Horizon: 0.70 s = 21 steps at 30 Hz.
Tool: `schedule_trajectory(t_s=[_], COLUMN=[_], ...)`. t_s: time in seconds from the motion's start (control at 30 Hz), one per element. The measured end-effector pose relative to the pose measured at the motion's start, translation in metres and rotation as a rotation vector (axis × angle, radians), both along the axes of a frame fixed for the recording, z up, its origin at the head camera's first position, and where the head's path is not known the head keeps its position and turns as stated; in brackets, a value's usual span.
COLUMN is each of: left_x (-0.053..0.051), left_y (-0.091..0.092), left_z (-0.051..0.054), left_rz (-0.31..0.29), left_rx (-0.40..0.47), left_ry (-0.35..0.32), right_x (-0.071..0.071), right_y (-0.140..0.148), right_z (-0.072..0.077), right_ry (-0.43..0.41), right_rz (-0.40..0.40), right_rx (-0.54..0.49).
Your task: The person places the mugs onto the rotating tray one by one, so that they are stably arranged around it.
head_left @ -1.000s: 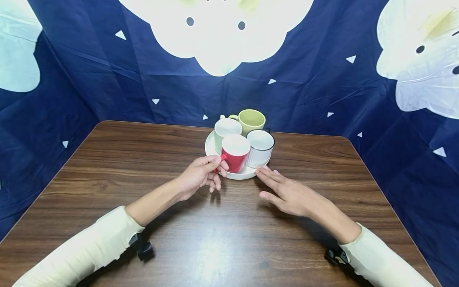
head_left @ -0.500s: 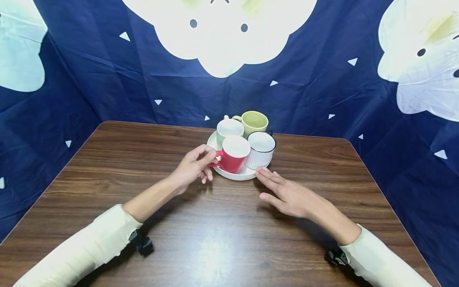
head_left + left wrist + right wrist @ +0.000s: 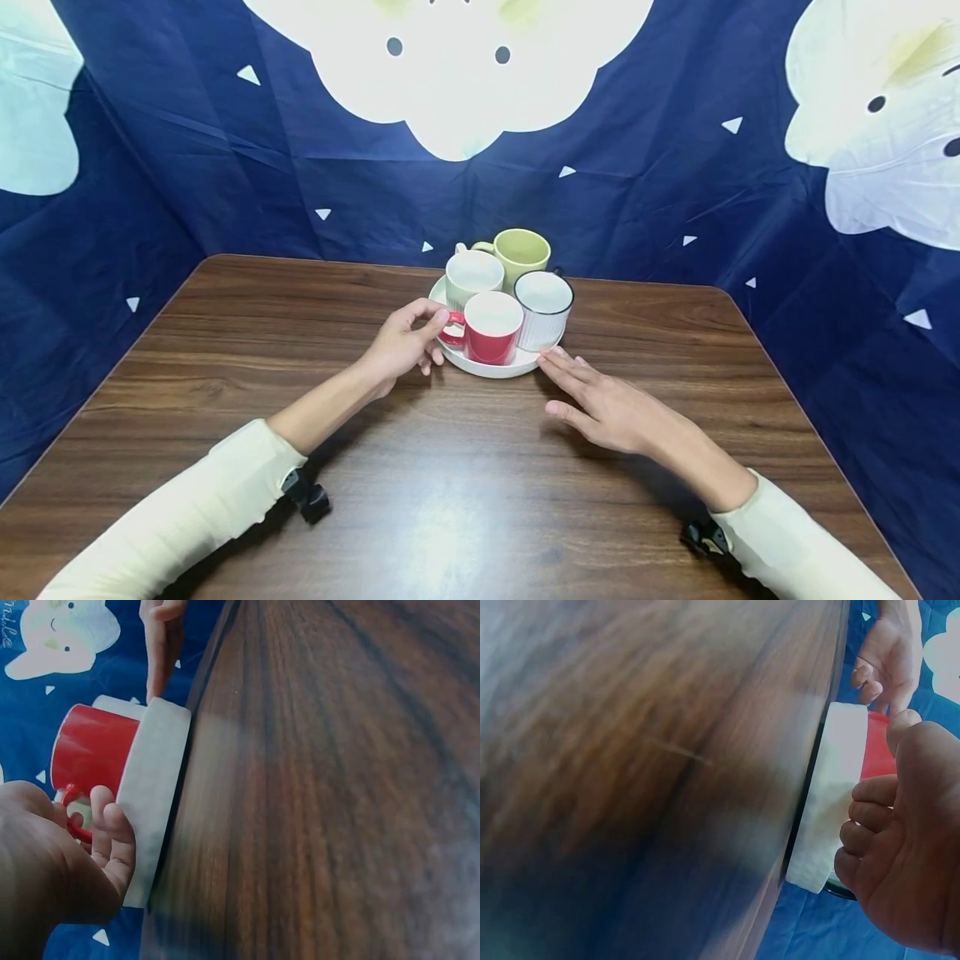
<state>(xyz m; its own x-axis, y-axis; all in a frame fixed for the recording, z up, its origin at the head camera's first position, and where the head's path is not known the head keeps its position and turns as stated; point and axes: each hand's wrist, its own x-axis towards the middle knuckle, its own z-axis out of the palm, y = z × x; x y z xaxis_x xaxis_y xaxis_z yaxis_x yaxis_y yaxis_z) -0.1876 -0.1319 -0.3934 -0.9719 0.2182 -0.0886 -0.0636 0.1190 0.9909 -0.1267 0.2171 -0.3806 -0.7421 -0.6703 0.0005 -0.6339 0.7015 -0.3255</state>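
Note:
A white plate [image 3: 480, 367] holds several mugs. At its front left is a red mug [image 3: 491, 343] with a white inside, its handle turned left. My left hand [image 3: 401, 342] pinches that handle with thumb and forefinger, while the other fingers hang loosely below. Behind the red mug stands a pale green mug [image 3: 467, 283]; a yellow-green mug [image 3: 519, 254] is farther back. On the right sits a white ribbed mug [image 3: 542, 321] with a dark rim. The straight fingertips of my right hand [image 3: 603, 408] touch the plate's front right edge.
The plate lies near the far edge of a brown wooden table [image 3: 300, 312]. Close behind hangs a dark blue cloth [image 3: 375, 192] with white cloud shapes and small triangles. A black wrist camera [image 3: 306, 497] sits below my left sleeve.
The left hand has drawn back left and turned the red mug, so its handle points more squarely left. The mug now stands a bit nearer the plate's front. The right hand has hardly moved.

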Motion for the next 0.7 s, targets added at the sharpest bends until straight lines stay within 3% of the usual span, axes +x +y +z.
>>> schedule_trajectory(t_s=[0.47, 0.7], left_x=[0.001, 0.001], left_y=[-0.006, -0.018], left_z=[-0.001, -0.002], left_rz=[-0.007, 0.01], left_rx=[0.008, -0.009], left_ry=[0.021, 0.04], right_x=[0.001, -0.001], right_y=[0.0, 0.003], right_z=[0.001, 0.001], right_ry=[-0.02, -0.037], right_rz=[-0.011, -0.011], right_rx=[-0.002, -0.024])
